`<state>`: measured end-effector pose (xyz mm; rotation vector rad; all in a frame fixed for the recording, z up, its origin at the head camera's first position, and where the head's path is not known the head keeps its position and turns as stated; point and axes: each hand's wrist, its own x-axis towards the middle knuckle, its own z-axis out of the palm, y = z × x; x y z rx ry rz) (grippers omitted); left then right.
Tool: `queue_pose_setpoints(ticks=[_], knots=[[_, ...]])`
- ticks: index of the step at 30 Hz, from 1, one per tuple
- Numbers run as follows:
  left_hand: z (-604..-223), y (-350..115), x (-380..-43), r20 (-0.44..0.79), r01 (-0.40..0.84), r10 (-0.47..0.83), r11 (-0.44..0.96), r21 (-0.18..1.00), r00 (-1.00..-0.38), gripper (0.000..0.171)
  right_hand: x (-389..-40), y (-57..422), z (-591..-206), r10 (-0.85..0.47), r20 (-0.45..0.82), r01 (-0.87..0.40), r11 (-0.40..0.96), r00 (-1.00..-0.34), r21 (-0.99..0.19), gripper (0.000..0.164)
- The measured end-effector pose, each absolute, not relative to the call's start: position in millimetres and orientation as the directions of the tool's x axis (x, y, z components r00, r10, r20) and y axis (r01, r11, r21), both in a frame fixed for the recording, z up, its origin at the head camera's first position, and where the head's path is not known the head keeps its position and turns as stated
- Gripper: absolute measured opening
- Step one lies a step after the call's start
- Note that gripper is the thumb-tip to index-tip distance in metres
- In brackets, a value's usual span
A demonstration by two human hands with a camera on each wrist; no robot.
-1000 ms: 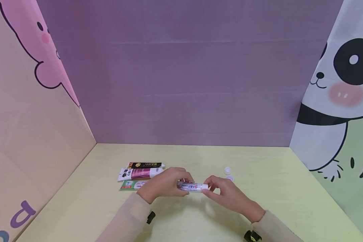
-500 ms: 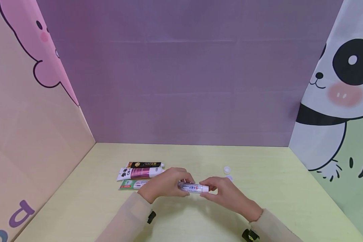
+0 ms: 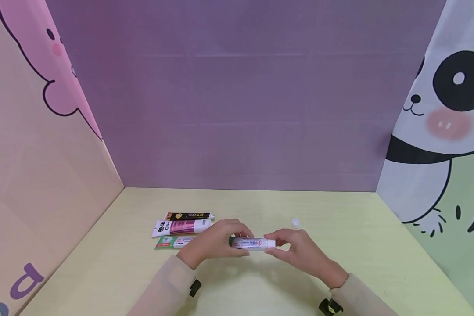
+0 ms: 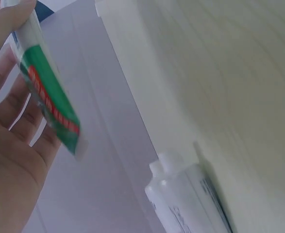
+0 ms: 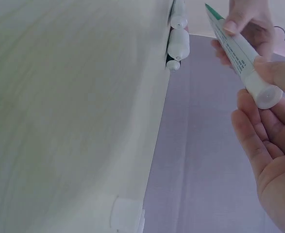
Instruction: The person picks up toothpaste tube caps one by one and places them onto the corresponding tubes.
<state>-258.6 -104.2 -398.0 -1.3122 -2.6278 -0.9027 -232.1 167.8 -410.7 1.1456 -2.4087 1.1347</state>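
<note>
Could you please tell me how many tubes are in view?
4: a white tube held by the left hand and the right hand; on the table, from back to front, a black tube, a purple-and-white tube and a partly hidden green-and-white tube.

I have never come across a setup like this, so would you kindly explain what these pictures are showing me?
Of course. There is no machine here, only a person's two bare hands. The wide picture comes from a camera worn on the head, looking forward and down; the other two come from cameras worn on each wrist, so they look tilted.

The left hand grips a squeeze tube while the right hand pinches its white end. On the pale table, to the person's left, lie three more: a black tube, a purple-and-white tube and, nearest, a green-and-white tube partly hidden by the left hand. Farther right sits a small round white piece, perhaps a cap.
</note>
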Motion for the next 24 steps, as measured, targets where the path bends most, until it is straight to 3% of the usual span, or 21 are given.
queue_pose_setpoints(ticks=[6,14,24], knots=[[-398,-117,-257,0.309,0.753,0.7,0.511,0.414,-0.644,0.038,-231,172,-410,-0.533,0.497,-0.72,0.389,-0.685,-0.575,0.024],[-400,-136,-255,0.281,0.731,0.694,0.521,0.44,-0.663,0.038,-230,179,-413,-0.503,0.452,-0.662,0.402,-0.737,-0.633,0.025],[-403,-138,-252,0.235,0.73,0.715,0.531,0.43,-0.659,0.034,-231,178,-418,-0.595,0.406,-0.702,0.432,-0.694,-0.566,0.021]])
